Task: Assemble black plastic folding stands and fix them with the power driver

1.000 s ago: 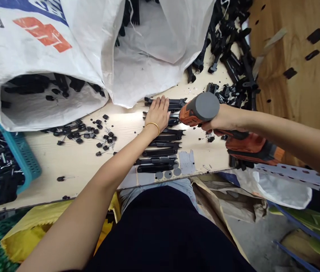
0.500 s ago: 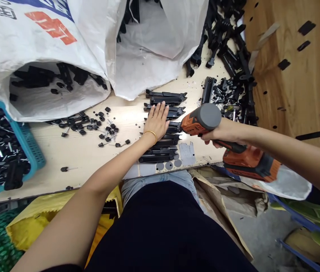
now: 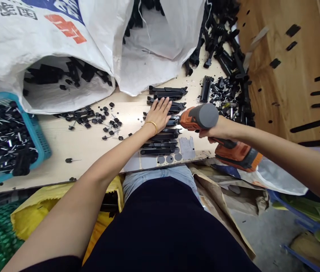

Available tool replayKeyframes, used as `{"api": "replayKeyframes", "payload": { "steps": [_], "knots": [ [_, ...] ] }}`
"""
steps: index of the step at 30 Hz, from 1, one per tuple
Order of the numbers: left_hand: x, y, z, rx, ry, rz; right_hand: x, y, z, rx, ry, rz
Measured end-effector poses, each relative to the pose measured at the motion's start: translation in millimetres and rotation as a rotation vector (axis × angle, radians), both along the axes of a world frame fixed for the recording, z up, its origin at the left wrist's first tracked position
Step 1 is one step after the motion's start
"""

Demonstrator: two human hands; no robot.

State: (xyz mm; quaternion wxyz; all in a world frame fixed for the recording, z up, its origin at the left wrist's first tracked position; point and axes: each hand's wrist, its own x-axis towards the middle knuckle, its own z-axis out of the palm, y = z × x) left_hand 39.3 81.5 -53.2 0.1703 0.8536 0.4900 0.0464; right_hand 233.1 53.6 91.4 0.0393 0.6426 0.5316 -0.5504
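Note:
My left hand (image 3: 159,115) lies flat, fingers stretched out, across the middle of a row of black plastic parts (image 3: 160,145) on the table. A thin gold bangle (image 3: 153,126) circles that wrist. In my right hand (image 3: 215,130) is an orange and grey cordless drill (image 3: 199,116), gripped by its handle and pointing left. Its tip meets the right end of one black part just beside my left fingers; the exact contact is too small to make out. Loose black-headed screws (image 3: 114,126) lie to the left of the row.
A blue basket (image 3: 44,145) of black-headed screws stands at the left. Two white sacks (image 3: 97,102) with black parts inside lie open at the back. More black parts (image 3: 223,56) and small metal pieces (image 3: 223,90) are heaped at the right, beside a wooden board (image 3: 279,87).
The view has shifted slightly, so the basket and sacks sit further right. The drill and both hands keep about the same place at the row.

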Motion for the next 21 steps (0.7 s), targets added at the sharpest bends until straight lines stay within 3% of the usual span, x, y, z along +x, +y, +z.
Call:
{"api": "replayKeyframes", "payload": {
  "steps": [3, 7, 12, 16, 21],
  "knots": [
    [-4, -24, 4.4, 0.001, -0.005, 0.014, 4, -19, 3.5, -0.056, 0.021, -0.064],
    [-8, -46, -4.9, -0.023, 0.016, 0.013, 4, -28, -2.6, -0.131, 0.039, -0.019],
    [-9, -45, -13.7, -0.003, 0.042, -0.035, 0, -14, -17.9, -0.093, 0.006, 0.110],
    [-10, -39, -12.5, 0.020, 0.066, -0.067, -7, -5, -17.2, -0.097, -0.015, 0.163],
    [-13, -34, -8.3, -0.005, 0.065, -0.075, -8, -21, -14.6, 0.009, -0.080, 0.179]
  ]
}}
